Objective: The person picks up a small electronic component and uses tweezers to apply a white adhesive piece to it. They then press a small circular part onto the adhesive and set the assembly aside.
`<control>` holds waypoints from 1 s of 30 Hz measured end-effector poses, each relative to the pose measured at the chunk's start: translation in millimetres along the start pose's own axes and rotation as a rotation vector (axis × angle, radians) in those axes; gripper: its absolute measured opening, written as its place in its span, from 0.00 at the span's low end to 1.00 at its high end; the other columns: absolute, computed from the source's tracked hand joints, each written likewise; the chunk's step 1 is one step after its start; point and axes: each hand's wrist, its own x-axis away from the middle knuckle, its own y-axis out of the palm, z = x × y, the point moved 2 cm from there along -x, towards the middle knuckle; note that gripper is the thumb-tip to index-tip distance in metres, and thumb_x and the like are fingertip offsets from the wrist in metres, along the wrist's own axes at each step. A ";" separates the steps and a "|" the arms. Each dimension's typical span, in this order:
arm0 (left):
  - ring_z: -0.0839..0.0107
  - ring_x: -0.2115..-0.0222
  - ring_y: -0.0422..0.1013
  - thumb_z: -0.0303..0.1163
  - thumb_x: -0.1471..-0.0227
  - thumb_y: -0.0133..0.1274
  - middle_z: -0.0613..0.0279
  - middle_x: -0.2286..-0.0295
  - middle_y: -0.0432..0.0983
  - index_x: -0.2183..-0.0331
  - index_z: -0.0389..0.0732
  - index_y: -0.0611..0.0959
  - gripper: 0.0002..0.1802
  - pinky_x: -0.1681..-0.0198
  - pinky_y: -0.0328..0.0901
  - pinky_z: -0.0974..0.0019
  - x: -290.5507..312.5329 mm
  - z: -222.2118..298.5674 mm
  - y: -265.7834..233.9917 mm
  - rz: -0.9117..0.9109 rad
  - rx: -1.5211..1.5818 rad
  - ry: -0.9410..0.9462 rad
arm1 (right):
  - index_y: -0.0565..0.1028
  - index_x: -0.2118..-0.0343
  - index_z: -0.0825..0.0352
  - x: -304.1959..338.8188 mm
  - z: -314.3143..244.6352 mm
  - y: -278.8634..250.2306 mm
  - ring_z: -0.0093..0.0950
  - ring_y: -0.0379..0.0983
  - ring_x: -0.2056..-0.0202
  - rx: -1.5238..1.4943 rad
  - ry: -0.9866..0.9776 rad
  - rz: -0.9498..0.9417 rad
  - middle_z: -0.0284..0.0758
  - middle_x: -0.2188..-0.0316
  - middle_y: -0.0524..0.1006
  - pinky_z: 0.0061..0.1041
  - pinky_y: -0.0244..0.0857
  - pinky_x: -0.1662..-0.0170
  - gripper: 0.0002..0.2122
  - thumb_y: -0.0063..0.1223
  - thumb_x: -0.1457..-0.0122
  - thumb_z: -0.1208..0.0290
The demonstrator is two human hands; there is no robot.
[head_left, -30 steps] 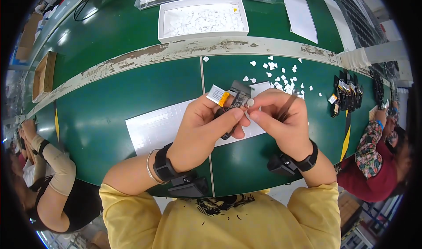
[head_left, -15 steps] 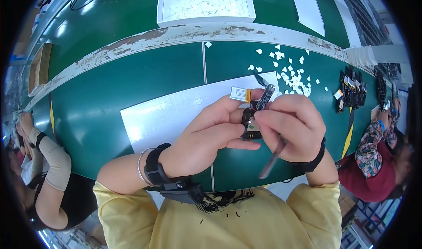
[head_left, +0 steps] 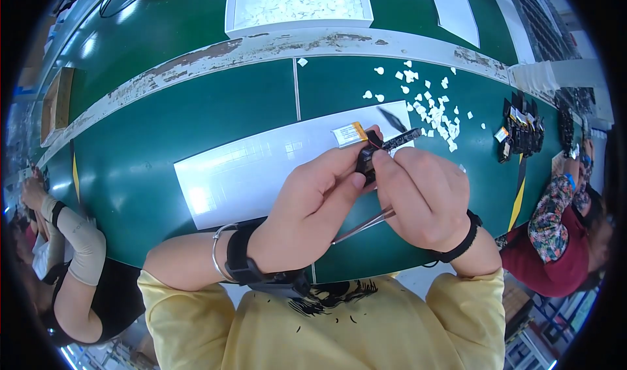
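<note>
My left hand (head_left: 307,203) grips a small black plastic housing (head_left: 367,164) between thumb and fingers, above the white sheet's right part. A silver pouch battery (head_left: 348,135) with a yellow end sticks out beyond my left fingertips. From the housing's other side a narrow dark circuit board (head_left: 401,139) points right, and a thin red wire shows near it. My right hand (head_left: 428,197) is closed, its thumb and finger pinching at the housing beside the board. Metal tweezers (head_left: 362,227) lie in the right hand, their length pointing left below the palm. The fingertips partly hide the housing.
A white sheet (head_left: 241,174) lies on the green table, a dark pointed piece (head_left: 392,118) at its right. Small white pieces (head_left: 434,115) are scattered beyond. Black housings with batteries (head_left: 522,131) sit farther right. A white box (head_left: 297,30) stands behind the ledge. Co-workers sit either side.
The circuit board has tipped from steeply upright to nearly level, pointing right. The tweezers have swung from pointing down to pointing left. My left hand has turned with the housing.
</note>
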 end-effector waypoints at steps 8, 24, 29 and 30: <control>0.80 0.71 0.69 0.20 0.47 0.40 0.61 0.71 0.73 0.59 0.30 0.71 0.12 0.67 0.66 0.76 -4.4 5.6 -4.1 0.102 -0.218 0.142 | 0.72 0.76 0.66 -4.4 9.1 -3.5 0.29 0.68 0.81 -0.145 0.082 0.001 0.35 0.78 0.71 0.20 0.60 0.82 0.08 0.60 0.60 0.80; 0.71 0.72 0.74 0.28 0.46 0.37 0.54 0.66 0.75 0.57 0.31 0.72 0.16 0.72 0.68 0.76 -19.1 29.1 -19.6 0.046 -0.120 -0.149 | 0.72 0.75 0.68 56.5 36.7 -55.5 0.18 0.60 0.83 -0.189 0.499 0.029 0.34 0.77 0.71 0.15 0.51 0.83 0.05 0.56 0.57 0.79; 0.69 0.70 0.74 0.32 0.46 0.40 0.55 0.65 0.73 0.55 0.31 0.71 0.19 0.71 0.70 0.75 -0.8 62.6 -58.6 0.312 -0.347 -0.027 | 0.72 0.70 0.69 103.2 74.6 -79.3 0.23 0.64 0.78 0.076 0.887 0.050 0.33 0.75 0.68 0.19 0.57 0.79 0.08 0.55 0.56 0.79; 0.71 0.71 0.73 0.34 0.46 0.40 0.56 0.64 0.73 0.55 0.31 0.71 0.19 0.72 0.69 0.75 7.2 63.9 -80.0 0.397 -0.396 -0.014 | 0.72 0.70 0.68 109.5 83.3 -83.2 0.25 0.65 0.78 0.149 0.913 0.017 0.34 0.75 0.67 0.21 0.59 0.78 0.09 0.55 0.57 0.78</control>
